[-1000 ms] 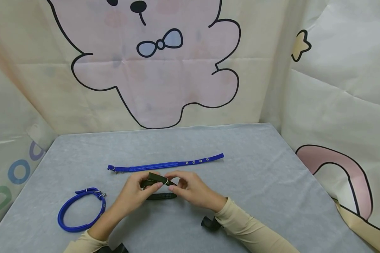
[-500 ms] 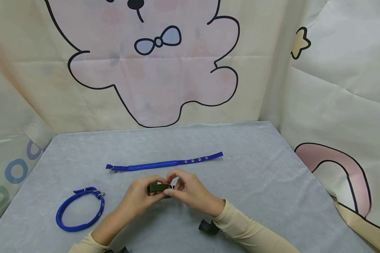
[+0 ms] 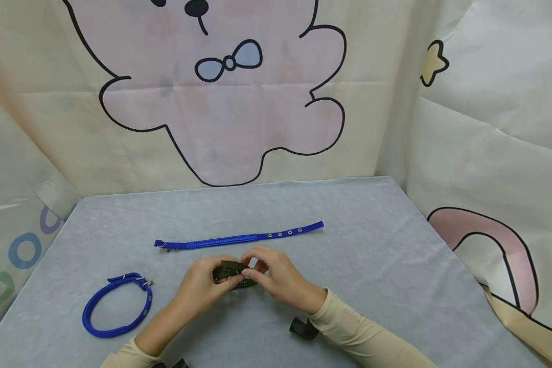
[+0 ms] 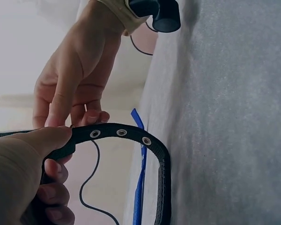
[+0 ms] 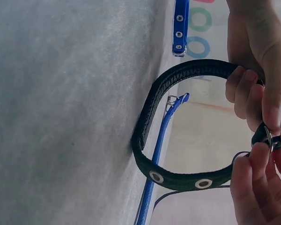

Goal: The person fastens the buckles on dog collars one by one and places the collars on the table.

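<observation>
A dark green collar (image 3: pixel 230 268) with metal eyelets is held in both hands above the table, bent into a loop. My left hand (image 3: pixel 198 283) grips the doubled strap end, its thumb on top and its fingers curled beneath, as the left wrist view shows. Close beside it, my right hand (image 3: pixel 278 276) pinches the collar at the metal buckle (image 5: pixel 269 136). Fingers partly cover the buckle, so how the strap passes through it is hard to see. The loop (image 4: pixel 164 183) hangs down near the table surface in both wrist views.
Behind the hands a blue collar (image 3: pixel 239 240) lies stretched out flat. Another blue collar (image 3: pixel 88 317), buckled into a ring, lies to the left of my left forearm. The grey table (image 3: pixel 349 220) is bordered by printed cloth walls (image 3: pixel 276 117).
Both hands have come closer together. The strap end that stuck up between them is now tilted and tucked in the left hand's grip. Neither blue collar has moved.
</observation>
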Demonstrator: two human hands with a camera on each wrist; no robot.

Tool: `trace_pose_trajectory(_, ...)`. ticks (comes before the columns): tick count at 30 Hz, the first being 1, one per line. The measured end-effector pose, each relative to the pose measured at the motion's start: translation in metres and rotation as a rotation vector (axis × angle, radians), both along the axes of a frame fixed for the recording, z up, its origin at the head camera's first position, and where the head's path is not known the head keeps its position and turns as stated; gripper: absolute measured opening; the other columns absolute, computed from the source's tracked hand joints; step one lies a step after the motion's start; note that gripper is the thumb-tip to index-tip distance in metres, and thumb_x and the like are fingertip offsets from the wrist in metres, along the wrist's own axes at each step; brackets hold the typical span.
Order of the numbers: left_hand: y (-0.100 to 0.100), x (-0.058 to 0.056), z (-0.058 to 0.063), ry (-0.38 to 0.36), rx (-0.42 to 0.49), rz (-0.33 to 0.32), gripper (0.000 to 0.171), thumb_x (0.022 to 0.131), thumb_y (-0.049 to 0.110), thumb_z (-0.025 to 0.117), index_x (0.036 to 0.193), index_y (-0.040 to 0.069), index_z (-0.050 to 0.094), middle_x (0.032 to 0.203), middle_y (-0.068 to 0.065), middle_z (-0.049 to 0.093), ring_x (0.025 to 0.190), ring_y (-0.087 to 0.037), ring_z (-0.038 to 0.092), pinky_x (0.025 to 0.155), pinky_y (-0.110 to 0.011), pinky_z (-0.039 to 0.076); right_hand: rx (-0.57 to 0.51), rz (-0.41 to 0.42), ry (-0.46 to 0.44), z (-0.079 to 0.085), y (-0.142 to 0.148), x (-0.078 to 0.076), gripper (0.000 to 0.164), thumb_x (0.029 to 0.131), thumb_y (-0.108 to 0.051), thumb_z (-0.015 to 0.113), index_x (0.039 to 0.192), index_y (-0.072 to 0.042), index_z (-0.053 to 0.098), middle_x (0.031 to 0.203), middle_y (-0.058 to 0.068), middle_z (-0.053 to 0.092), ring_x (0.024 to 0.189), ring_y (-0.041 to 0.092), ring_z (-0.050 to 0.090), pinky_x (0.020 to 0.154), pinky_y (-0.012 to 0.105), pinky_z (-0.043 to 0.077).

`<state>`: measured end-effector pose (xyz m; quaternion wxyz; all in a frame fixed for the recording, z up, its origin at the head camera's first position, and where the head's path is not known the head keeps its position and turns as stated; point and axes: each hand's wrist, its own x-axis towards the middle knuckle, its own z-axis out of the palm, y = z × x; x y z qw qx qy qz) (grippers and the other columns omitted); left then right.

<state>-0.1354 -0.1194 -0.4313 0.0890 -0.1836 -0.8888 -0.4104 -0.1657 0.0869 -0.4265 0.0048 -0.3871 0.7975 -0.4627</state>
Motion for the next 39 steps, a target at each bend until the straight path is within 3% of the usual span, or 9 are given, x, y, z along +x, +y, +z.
trace_pose_trajectory(4, 0.001, 0.0, 0.001, -0.011, -0.005, 0.006, 0.016, 0.085, 0.02, 0.083, 0.099, 0.015, 0.076, 0.083, 0.006, 0.073, 0.068, 0.005, 0.055, 0.061, -0.02, 0.048, -0.027, 0.014, -0.019, -0.001, 0.001, -0.001, 0.015, 0.1, -0.009, 0.063, 0.115, -0.006, 0.062, 0.11, 0.01, 0.067, 0.08, 0.01, 0.067, 0.072, 0.021, 0.055)
trace_pose_trajectory(10, 0.002, -0.001, 0.003, -0.022, 0.004, 0.003, 0.015, 0.085, 0.021, 0.083, 0.098, 0.018, 0.076, 0.068, 0.011, 0.06, 0.06, 0.005, 0.046, 0.054, -0.02, 0.041, -0.11, 0.056, -0.099, 0.0, 0.001, -0.001, 0.016, 0.102, -0.004, 0.058, 0.117, -0.002, 0.057, 0.111, 0.017, 0.063, 0.082, 0.03, 0.072, 0.07, 0.024, 0.058)
trace_pose_trajectory(14, 0.001, -0.001, 0.002, 0.0, -0.009, 0.0, 0.016, 0.083, 0.02, 0.084, 0.096, 0.019, 0.075, 0.064, 0.013, 0.055, 0.058, 0.004, 0.043, 0.053, -0.02, 0.039, -0.127, 0.077, -0.117, 0.0, 0.0, -0.001, 0.016, 0.102, -0.004, 0.057, 0.118, -0.001, 0.056, 0.11, 0.018, 0.063, 0.08, 0.032, 0.071, 0.07, 0.026, 0.059)
trace_pose_trajectory(19, -0.001, -0.001, -0.001, 0.022, 0.055, -0.009, 0.02, 0.084, 0.015, 0.083, 0.102, 0.017, 0.076, 0.085, 0.005, 0.074, 0.073, 0.003, 0.058, 0.063, -0.021, 0.051, -0.15, 0.061, -0.159, -0.003, 0.002, -0.003, 0.018, 0.102, -0.002, 0.055, 0.121, 0.001, 0.053, 0.11, 0.02, 0.062, 0.075, 0.033, 0.068, 0.07, 0.03, 0.059)
trace_pose_trajectory(21, -0.002, -0.002, -0.002, 0.021, 0.11, -0.025, 0.022, 0.085, 0.013, 0.082, 0.106, 0.014, 0.075, 0.097, 0.0, 0.077, 0.08, 0.0, 0.064, 0.068, -0.022, 0.054, -0.158, 0.05, -0.173, -0.004, 0.002, -0.005, 0.023, 0.103, -0.001, 0.054, 0.126, 0.0, 0.051, 0.113, 0.022, 0.062, 0.074, 0.033, 0.067, 0.07, 0.031, 0.059)
trace_pose_trajectory(24, -0.004, -0.004, -0.003, 0.019, 0.159, -0.038, 0.024, 0.087, 0.011, 0.08, 0.11, 0.01, 0.074, 0.1, -0.004, 0.076, 0.083, -0.005, 0.066, 0.068, -0.023, 0.056, -0.168, 0.043, -0.185, -0.004, 0.003, -0.006, 0.028, 0.103, -0.001, 0.052, 0.131, -0.002, 0.049, 0.117, 0.024, 0.061, 0.072, 0.03, 0.066, 0.07, 0.034, 0.059)
trace_pose_trajectory(30, -0.009, -0.004, 0.0, -0.006, 0.192, -0.009, 0.027, 0.09, 0.014, 0.077, 0.117, 0.015, 0.074, 0.105, -0.002, 0.07, 0.066, -0.003, 0.052, 0.058, -0.022, 0.048, -0.194, 0.013, -0.196, -0.004, 0.004, -0.008, 0.023, 0.104, -0.003, 0.053, 0.126, 0.001, 0.055, 0.117, 0.023, 0.062, 0.075, 0.033, 0.067, 0.07, 0.041, 0.059)
trace_pose_trajectory(35, -0.012, -0.005, 0.002, -0.018, 0.218, 0.0, 0.029, 0.09, 0.013, 0.076, 0.118, 0.019, 0.073, 0.107, -0.003, 0.07, 0.056, -0.001, 0.042, 0.051, -0.022, 0.041, -0.236, -0.019, -0.161, -0.006, 0.003, -0.011, 0.021, 0.101, -0.003, 0.057, 0.122, 0.0, 0.058, 0.115, 0.02, 0.065, 0.078, 0.032, 0.069, 0.071, 0.034, 0.06)
trace_pose_trajectory(39, -0.013, -0.006, 0.002, -0.023, 0.224, -0.011, 0.029, 0.09, 0.012, 0.077, 0.118, 0.018, 0.074, 0.102, -0.002, 0.07, 0.054, 0.0, 0.04, 0.049, -0.022, 0.04, -0.291, -0.026, -0.129, -0.008, 0.003, -0.012, 0.029, 0.101, -0.001, 0.057, 0.129, -0.003, 0.049, 0.111, 0.022, 0.066, 0.079, 0.03, 0.069, 0.072, 0.031, 0.06)
